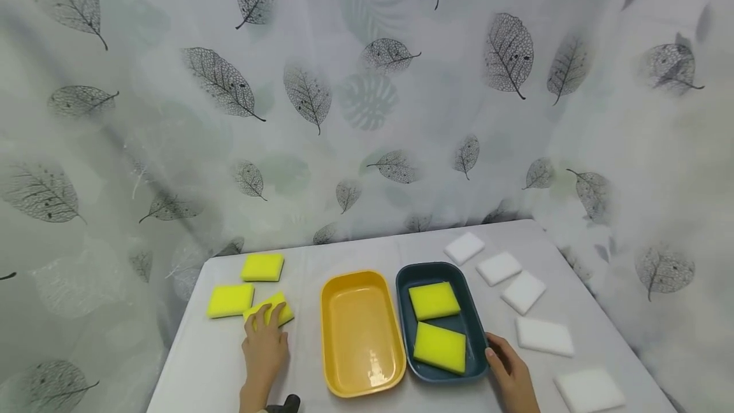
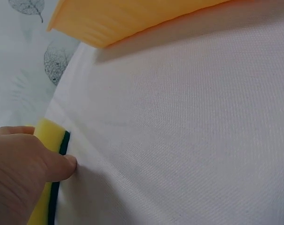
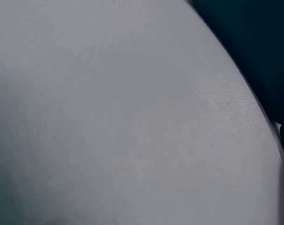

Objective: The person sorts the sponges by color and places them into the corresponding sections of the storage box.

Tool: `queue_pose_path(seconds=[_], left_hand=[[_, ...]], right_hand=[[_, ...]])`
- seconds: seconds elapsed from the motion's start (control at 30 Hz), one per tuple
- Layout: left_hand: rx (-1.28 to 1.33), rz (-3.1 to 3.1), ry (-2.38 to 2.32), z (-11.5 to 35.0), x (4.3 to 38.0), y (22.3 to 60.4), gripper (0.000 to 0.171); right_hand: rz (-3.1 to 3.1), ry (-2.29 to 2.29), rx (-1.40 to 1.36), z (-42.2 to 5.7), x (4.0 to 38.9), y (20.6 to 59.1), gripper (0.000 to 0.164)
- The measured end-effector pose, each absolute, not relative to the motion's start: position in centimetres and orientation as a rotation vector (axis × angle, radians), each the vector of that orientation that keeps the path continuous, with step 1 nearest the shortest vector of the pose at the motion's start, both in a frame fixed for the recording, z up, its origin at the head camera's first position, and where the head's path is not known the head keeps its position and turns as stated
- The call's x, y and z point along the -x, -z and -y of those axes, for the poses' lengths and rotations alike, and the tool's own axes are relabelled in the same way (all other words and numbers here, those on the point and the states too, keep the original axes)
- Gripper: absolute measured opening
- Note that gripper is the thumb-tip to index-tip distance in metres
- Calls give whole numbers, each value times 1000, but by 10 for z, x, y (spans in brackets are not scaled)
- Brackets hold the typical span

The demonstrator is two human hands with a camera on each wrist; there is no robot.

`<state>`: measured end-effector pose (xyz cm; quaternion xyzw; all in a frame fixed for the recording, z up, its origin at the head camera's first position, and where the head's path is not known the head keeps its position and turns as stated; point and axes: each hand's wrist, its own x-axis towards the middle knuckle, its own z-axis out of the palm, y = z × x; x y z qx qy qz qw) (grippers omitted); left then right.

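Note:
At the left of the table, my left hand [image 1: 266, 346] grips a yellow sponge [image 1: 281, 306] with a dark green scouring layer. The left wrist view shows the thumb against the edge of this sponge [image 2: 50, 133], its other fingers partly hidden behind. Two more yellow sponges, one nearer [image 1: 230, 301] and one farther back [image 1: 262, 267], lie beside that hand. My right hand [image 1: 512, 375] holds the right rim of a dark blue tray [image 1: 475, 317], thumb and fingers at the edge. Inside this tray are two yellow sponges, a rear one [image 1: 434, 301] and a front one [image 1: 440, 347].
A yellow-orange tray [image 1: 358, 330] stands directly left of the blue one, with nothing in it. Several white sponge blocks [image 1: 545, 336] lie in a slanting row along the right side. A leaf-patterned curtain [image 1: 367, 113] hangs behind the white-covered table [image 1: 195, 368].

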<state>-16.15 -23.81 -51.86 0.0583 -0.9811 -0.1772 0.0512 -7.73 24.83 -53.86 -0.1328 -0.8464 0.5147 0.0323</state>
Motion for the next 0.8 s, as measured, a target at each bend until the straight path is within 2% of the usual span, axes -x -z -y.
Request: queue_pose_path(seconds=[0.33, 0.8], left_hand=[[-184, 2994, 551, 245, 158, 516, 64], [-179, 2986, 599, 240, 162, 518, 63]], right_hand=[[2599, -1638, 463, -242, 74, 539, 50], [2604, -1605, 390, -247, 77, 538, 54]])
